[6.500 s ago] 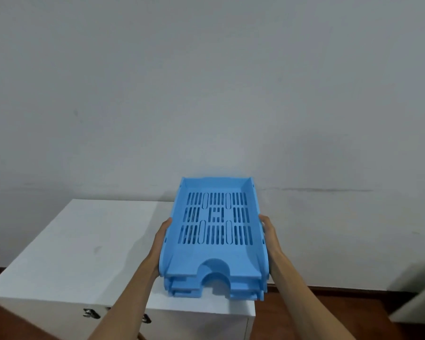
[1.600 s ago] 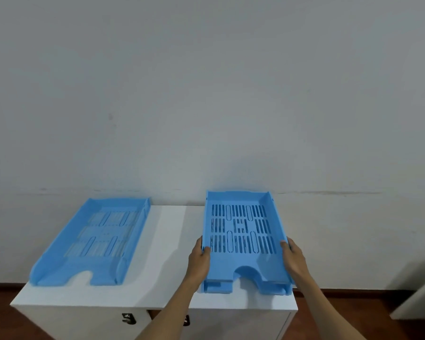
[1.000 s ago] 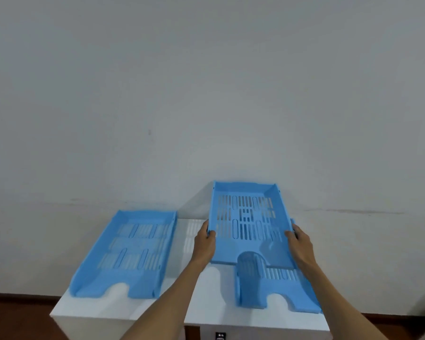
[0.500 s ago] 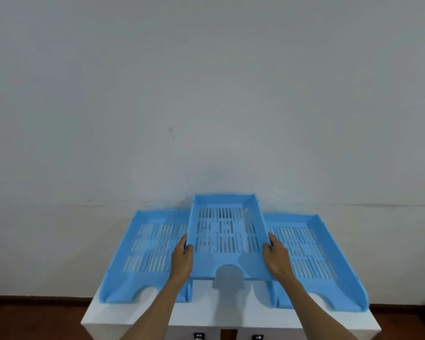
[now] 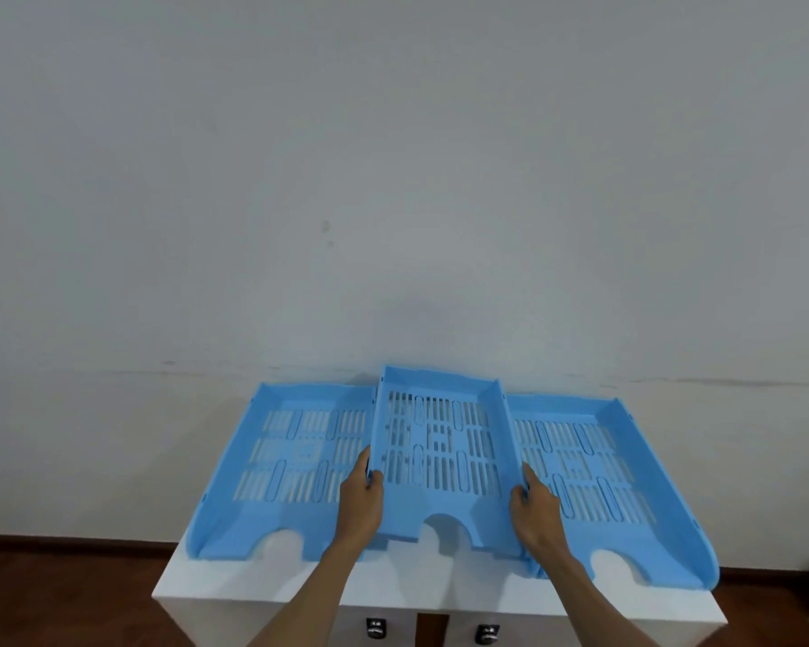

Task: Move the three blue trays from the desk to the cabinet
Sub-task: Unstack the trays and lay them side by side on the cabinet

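Note:
Three slotted blue trays sit side by side on the white cabinet top (image 5: 393, 595). The left tray (image 5: 295, 459) and the right tray (image 5: 594, 473) lie flat on it. Between them is the middle tray (image 5: 440, 450), which overlaps the inner edges of both neighbours. My left hand (image 5: 360, 502) grips its left wall and my right hand (image 5: 533, 506) grips its right wall, both near the front cut-out.
A plain grey wall (image 5: 393, 203) rises directly behind the cabinet. Two drawer locks (image 5: 377, 629) show on the cabinet front below. Dark wooden floor (image 5: 66, 595) lies to either side. The right tray overhangs the cabinet's front right corner.
Over the last second I lifted the top tray off the right tray and carried it left into the gap between the two others. It now sits slightly lower than half a second ago.

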